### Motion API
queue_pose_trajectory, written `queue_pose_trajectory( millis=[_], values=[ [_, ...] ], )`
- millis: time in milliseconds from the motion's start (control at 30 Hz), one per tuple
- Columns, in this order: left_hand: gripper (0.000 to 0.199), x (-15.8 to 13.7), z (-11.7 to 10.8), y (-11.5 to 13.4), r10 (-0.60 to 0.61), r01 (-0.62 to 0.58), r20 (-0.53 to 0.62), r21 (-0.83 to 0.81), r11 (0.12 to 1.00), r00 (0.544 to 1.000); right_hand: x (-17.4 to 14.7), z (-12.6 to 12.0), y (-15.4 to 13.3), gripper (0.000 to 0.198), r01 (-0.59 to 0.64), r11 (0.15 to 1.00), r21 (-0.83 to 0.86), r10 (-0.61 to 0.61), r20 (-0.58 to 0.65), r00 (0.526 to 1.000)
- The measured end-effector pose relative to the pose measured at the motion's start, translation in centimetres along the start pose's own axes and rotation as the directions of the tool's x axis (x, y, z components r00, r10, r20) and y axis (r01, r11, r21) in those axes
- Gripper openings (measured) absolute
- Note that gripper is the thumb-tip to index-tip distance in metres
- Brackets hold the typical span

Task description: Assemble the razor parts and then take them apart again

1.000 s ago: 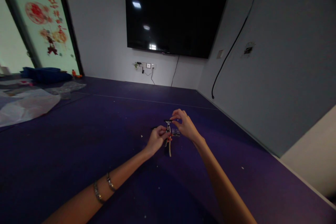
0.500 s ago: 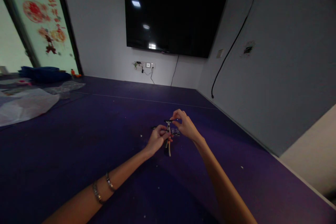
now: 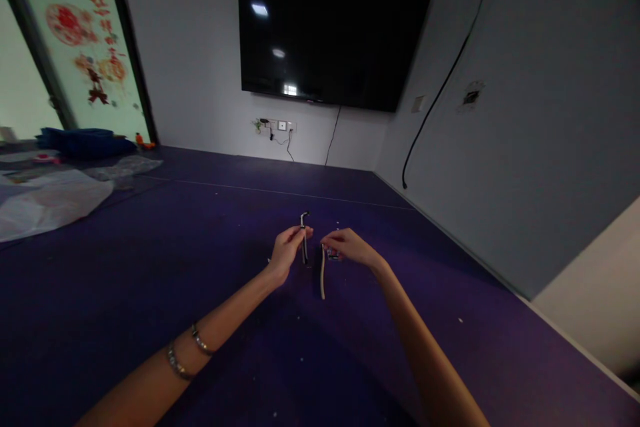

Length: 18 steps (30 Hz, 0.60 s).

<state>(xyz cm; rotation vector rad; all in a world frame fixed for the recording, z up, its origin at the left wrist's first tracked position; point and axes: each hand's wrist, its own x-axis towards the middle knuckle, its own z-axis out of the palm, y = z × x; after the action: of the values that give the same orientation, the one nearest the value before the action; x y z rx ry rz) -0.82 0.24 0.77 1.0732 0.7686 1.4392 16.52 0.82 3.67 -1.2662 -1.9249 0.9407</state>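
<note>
My left hand (image 3: 286,250) is closed on a slim black-and-white piece (image 3: 305,250), held upright, with a short bent end at its top. Its exact kind I cannot make out. Just to the right, my right hand (image 3: 353,246) pinches the upper end of a narrow, slightly curved beige strip (image 3: 323,278), which points down toward me. Partly covered by the right fingers is a small, dark, patterned flat item (image 3: 333,254). The two held pieces are apart from each other.
The surface is dark purple (image 3: 200,293) with small white scraps. Clear plastic sheeting (image 3: 60,200) and a dark blue cloth bundle (image 3: 85,141) lie far left. A television (image 3: 330,33) hangs on the wall ahead. A black cable (image 3: 440,93) hangs along the right wall.
My hands have moved apart. The black-and-white piece has gone up and left with my left hand; my right hand has dropped lower and now pinches the beige strip.
</note>
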Motion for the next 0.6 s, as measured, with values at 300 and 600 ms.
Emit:
queue_pose_trajectory(
  millis=[300, 600],
  values=[
    [0.021, -0.3, 0.3, 0.7, -0.095, 0.109, 0.110, -0.130, 0.985, 0.989, -0.5, 3.4, -1.3, 0.028, -0.050, 0.930, 0.364, -0.014, 0.170, 0.985],
    [0.028, 2.1, -1.7, -0.1, -0.002, 0.005, -0.011, 0.322, 0.947, 1.000, 0.5, 3.7, -0.2, 0.033, -0.160, 0.987, -0.004, 0.158, -0.159, 0.975]
  ],
)
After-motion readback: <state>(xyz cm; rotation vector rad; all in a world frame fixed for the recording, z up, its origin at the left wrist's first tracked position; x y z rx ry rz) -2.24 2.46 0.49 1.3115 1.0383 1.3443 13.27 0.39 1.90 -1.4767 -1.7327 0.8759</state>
